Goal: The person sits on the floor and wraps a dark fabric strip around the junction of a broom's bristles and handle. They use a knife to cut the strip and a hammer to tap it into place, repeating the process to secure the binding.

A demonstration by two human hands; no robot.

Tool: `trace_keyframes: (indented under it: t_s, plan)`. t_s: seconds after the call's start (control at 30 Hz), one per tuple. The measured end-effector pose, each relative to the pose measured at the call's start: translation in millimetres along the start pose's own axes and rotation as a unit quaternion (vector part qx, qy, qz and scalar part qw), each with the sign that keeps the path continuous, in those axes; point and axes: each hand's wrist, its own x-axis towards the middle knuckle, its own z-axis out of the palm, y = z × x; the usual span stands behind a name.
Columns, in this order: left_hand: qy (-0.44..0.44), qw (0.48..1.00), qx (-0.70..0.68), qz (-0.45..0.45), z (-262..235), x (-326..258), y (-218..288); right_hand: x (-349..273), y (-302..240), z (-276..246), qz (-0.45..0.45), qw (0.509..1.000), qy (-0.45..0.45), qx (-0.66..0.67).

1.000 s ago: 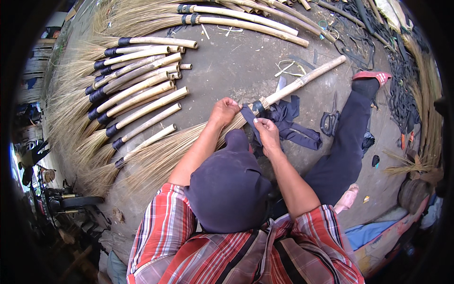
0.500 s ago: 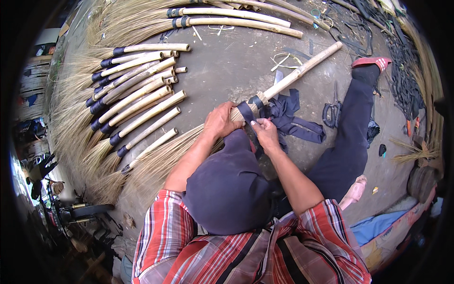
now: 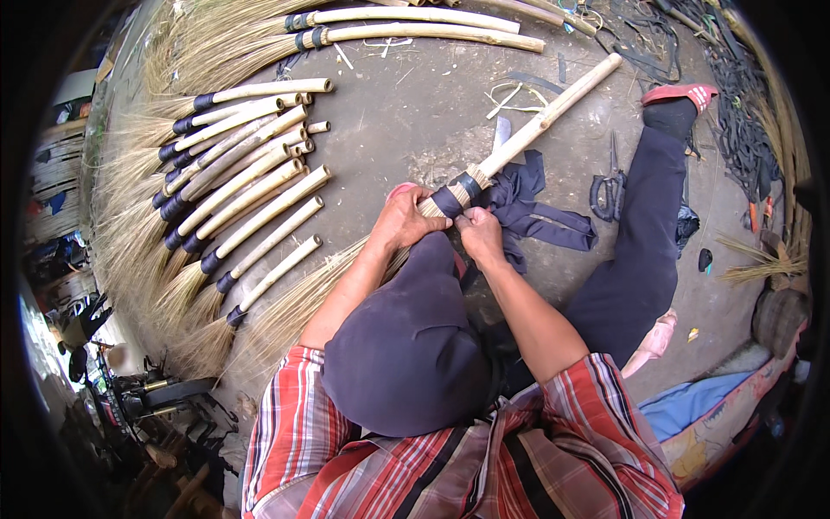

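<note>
A broom with a pale bamboo handle (image 3: 553,110) lies slanted across the concrete floor in front of me, its straw bristles (image 3: 303,303) fanning to the lower left. A dark blue band (image 3: 458,195) wraps the neck where handle meets straw. My left hand (image 3: 405,218) grips the straw bundle just below the band. My right hand (image 3: 481,235) is closed on the dark blue strip (image 3: 540,212) right beside the neck, the strip's loose ends trailing to the right. My knee in dark cloth hides the part under my hands.
Several finished brooms (image 3: 233,186) lie side by side on the left, two more brooms (image 3: 406,26) at the top. Scissors (image 3: 609,183) rest on the floor by my outstretched leg (image 3: 644,233). Black strips (image 3: 735,86) and straw (image 3: 761,259) lie at the right.
Both hands have shifted slightly along the broom's neck, working the dark strip. The view has tilted a little; the broom stays in place.
</note>
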Motion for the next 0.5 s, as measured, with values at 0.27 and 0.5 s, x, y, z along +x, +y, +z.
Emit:
trace_keyframes:
  t_s: [0.27,0.5]
  plan:
    - [-0.066,0.994,-0.08,-0.029,-9.8,15.3,-6.9,30.1,2.9,20.0,-0.015,0.999,-0.007,-0.034]
    - [-0.139,0.965,-0.221,-0.033,-14.5,33.6,-19.7,40.0,0.3,21.1,-0.04,0.997,-0.062,0.022]
